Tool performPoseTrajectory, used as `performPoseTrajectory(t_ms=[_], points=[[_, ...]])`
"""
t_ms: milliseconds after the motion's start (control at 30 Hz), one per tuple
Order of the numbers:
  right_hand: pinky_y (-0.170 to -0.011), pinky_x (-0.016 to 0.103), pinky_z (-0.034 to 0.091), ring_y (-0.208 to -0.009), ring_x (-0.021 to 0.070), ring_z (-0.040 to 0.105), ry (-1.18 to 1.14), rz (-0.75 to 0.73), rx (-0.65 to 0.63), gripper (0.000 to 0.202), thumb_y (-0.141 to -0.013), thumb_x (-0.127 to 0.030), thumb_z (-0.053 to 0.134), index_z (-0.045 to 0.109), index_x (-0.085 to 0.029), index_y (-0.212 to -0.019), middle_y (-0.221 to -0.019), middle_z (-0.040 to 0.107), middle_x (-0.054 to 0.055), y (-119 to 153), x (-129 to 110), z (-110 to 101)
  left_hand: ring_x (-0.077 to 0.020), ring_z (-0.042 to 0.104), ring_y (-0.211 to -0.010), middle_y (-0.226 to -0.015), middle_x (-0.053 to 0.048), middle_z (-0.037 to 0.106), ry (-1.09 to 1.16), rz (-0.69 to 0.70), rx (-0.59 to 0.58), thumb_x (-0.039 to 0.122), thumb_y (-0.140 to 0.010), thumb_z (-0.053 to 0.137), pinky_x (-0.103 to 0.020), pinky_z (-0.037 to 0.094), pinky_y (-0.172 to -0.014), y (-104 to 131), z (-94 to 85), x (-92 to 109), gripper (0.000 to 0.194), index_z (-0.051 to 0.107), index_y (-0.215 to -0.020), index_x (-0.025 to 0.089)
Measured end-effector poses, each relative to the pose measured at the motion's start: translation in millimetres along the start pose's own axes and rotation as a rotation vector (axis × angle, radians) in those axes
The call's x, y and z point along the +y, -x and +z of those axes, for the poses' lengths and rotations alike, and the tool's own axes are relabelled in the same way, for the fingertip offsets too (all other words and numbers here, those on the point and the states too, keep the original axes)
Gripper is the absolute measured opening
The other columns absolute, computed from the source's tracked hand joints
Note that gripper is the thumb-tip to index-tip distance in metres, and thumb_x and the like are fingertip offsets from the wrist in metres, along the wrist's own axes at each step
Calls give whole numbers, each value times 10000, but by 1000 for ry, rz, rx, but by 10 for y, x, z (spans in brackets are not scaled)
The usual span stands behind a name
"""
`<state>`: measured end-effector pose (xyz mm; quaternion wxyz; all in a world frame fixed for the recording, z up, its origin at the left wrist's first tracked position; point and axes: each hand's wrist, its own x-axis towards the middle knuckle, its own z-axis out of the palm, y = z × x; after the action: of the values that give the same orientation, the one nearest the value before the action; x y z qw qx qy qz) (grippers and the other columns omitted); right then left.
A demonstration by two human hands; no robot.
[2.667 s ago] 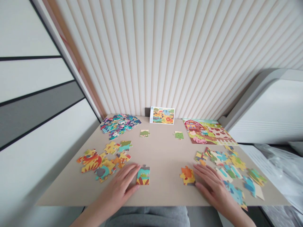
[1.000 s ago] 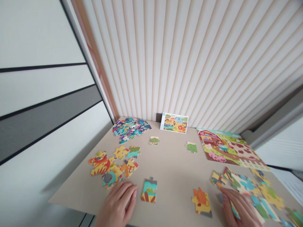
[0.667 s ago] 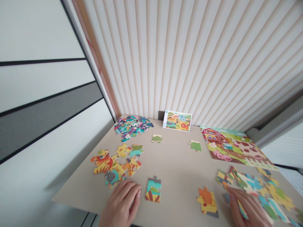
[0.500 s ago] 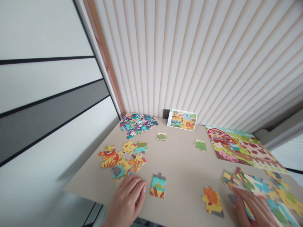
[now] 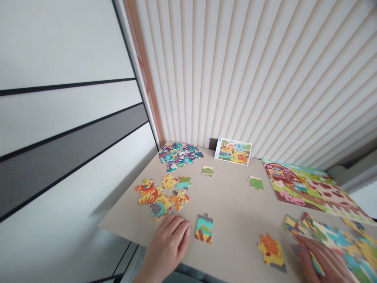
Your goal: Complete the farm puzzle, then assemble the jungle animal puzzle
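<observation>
My left hand (image 5: 170,244) rests on the table's front part with its fingers curled together; nothing shows in it. Its fingertips lie beside a frog puzzle piece (image 5: 204,228) and just below a cluster of yellow and orange animal pieces (image 5: 160,208). At the right, my right hand (image 5: 322,257) is closed on a puzzle piece (image 5: 317,267), of which only a blue and yellow strip shows. Around that hand lies a spread of loose pieces (image 5: 332,234). Left of it is an orange and yellow corner piece (image 5: 271,251).
A picture card (image 5: 234,151) leans at the back near the pleated blind. A farm puzzle picture (image 5: 315,190) lies at the right. Purple and blue pieces (image 5: 180,155) are heaped at the back left. Two green pieces, one left (image 5: 207,171) and one right (image 5: 255,182), lie apart.
The view has turned slightly left, so everything on the table appears further right. Both hands keep about the same places among the pieces, with no piece visibly moved.
</observation>
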<state>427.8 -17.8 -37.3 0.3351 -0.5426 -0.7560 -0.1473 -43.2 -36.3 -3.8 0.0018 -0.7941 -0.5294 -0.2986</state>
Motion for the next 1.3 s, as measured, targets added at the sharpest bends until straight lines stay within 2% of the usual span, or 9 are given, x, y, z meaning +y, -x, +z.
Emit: performPoseTrajectory(t_ms=[267,500,900,1033,1100,1200,1300], points=[[-1020,431,497,-1041,283,723,22,13,-22,291,-981,-398,585,701,-204,-1165,-1132,760,88,-80,-137,-59,-221,688,-933,-956,-77,702,3,35,64,160,-996,497,-376,581,-869,-9,11,-14,194,669,-1061,220],[-1018,434,505,-1026,280,728,34,30,-7,275,-985,-374,588,715,-207,-1164,-1121,766,83,-100,-174,-59,-240,671,-993,-1022,-84,698,28,34,16,144,-983,536,-404,555,-911,67,71,-93,199,656,-1122,222],[-1015,437,498,-1026,274,713,2,27,1,257,-975,-340,606,713,-199,-1160,-1116,760,93,-105,-204,-69,-236,662,-1000,-1027,-79,700,14,41,19,134,-985,535,-401,535,-921,18,40,-47,204,651,-1131,217],[-1033,442,483,-1036,277,711,3,37,-23,276,-978,-367,596,708,-203,-1170,-1134,758,90,-79,-158,-63,-224,671,-1019,-1031,-71,712,8,68,55,130,-983,545,-385,530,-951,11,-29,-24,223,659,-1157,211],[-1047,446,476,-1030,280,712,4,37,-22,293,-976,-389,590,705,-206,-1174,-1132,759,90,-69,-127,-59,-224,673,-1042,-1029,-69,717,-17,27,118,136,-988,547,-386,518,-980,35,-106,-80,210,662,-1147,211],[-1040,442,481,-1010,281,717,-1,19,-29,301,-968,-408,593,707,-213,-1168,-1111,764,88,-53,-77,-46,-240,669,-1075,-1062,-79,722,-121,-122,202,187,-1003,567,-410,497,-1015,117,-249,-289,178,659,-1153,214],[-1018,444,491,-995,287,722,-11,24,-37,307,-956,-432,601,713,-219,-1146,-1102,768,90,-44,-44,-33,-278,653,-1142,-1203,-113,706,-268,-239,183,328,-1006,602,-450,477,-1038,217,-360,-551,266,646,-1237,205]])
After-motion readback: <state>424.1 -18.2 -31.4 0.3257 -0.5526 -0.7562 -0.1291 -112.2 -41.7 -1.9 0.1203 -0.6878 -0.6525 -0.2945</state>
